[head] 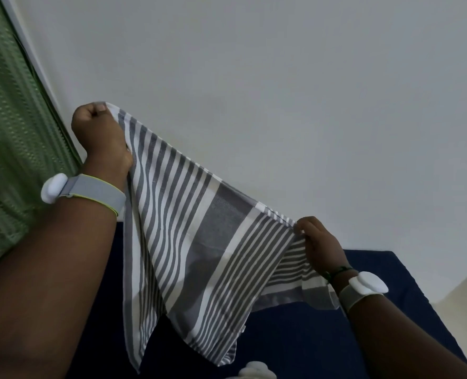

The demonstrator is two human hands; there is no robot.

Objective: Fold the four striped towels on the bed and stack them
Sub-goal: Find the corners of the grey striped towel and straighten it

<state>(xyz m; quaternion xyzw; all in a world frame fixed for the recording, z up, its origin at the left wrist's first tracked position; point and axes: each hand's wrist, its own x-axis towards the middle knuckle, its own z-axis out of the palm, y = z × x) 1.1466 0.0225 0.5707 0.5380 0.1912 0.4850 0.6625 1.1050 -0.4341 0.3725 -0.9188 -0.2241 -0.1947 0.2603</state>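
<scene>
A green curtain hangs at far left beside a plain pale wall. The left hand, raised high, is clenched around one corner of a grey-and-white striped towel. The towel hangs in the air, stretched slanting down to the right hand, which pinches the opposite corner lower down. Below lies the bed, covered in dark blue. This looks like the opening-out step; next, the corners likely need bringing together. The bed's right edge is near; open room lies beneath the towel.
</scene>
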